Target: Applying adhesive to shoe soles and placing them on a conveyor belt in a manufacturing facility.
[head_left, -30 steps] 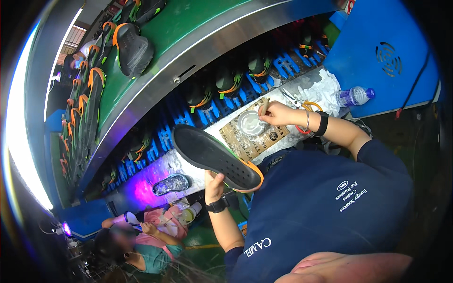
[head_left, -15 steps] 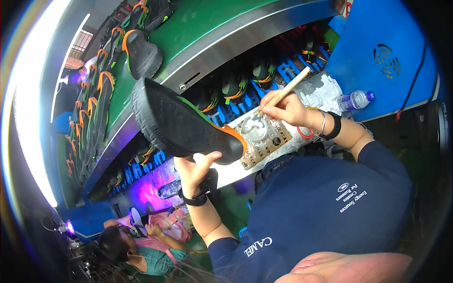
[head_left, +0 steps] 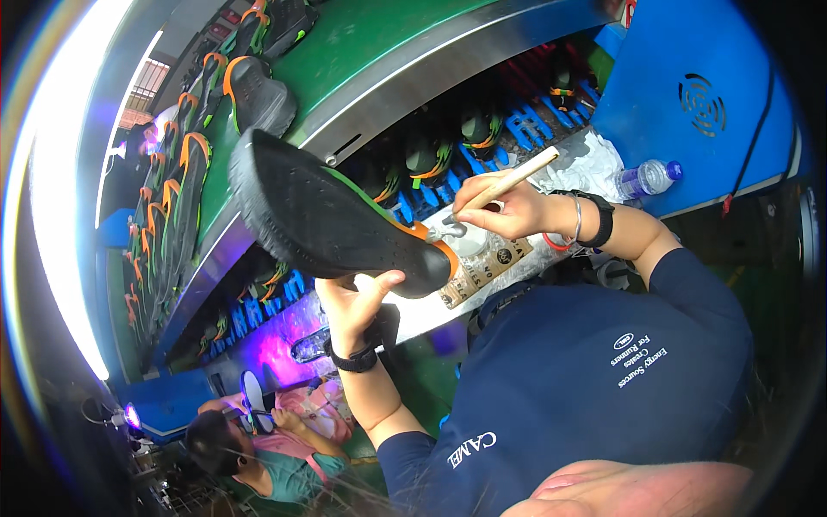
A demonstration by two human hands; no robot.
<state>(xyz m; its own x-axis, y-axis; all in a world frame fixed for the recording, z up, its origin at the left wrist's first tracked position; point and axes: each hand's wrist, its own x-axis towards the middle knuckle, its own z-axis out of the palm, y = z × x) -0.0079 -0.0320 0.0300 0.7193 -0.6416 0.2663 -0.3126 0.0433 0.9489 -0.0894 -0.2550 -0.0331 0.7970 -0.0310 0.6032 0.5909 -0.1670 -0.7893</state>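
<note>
To coat evenly, the black rubber shoe sole with green and orange trim (head_left: 332, 215) wants holding steady, tilted up over the bench's near edge, while bristles work its orange end. The left hand (head_left: 357, 302) is clasped under it; the right hand (head_left: 508, 207) pinches a wooden-handled brush (head_left: 504, 185).

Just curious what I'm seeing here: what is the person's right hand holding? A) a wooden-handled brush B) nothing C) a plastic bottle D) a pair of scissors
A: the right hand grips a wooden-handled brush, its tip near the black shoe sole held up by the left hand.
</note>
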